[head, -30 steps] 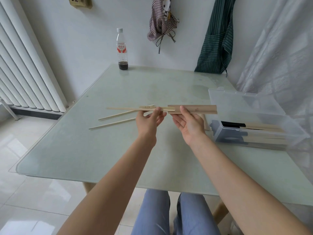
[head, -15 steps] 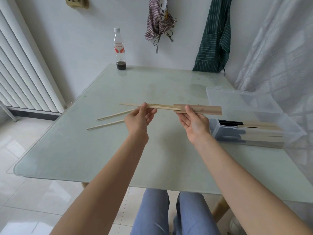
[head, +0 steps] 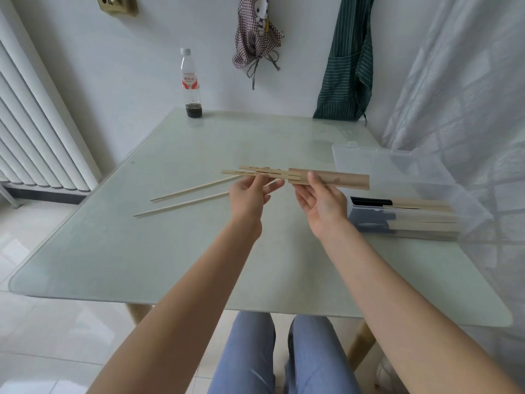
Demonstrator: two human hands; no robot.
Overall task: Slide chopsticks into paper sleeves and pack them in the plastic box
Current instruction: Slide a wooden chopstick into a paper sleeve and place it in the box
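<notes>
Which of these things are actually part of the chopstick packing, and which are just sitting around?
Part of the job:
- held chopsticks, left hand
- paper sleeve, right hand
- loose chopsticks
- plastic box

Just lying about:
- bottle
- green apron
- checked cloth

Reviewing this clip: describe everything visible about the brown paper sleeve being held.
The paper sleeve is a flat, long, plain brown kraft-looking strip, held roughly level above the glass table. The right hand pinches it near its open left end, thumb on top. Two wooden chopsticks, gripped by the left hand, enter that end. It is apart from the plastic box.
</notes>
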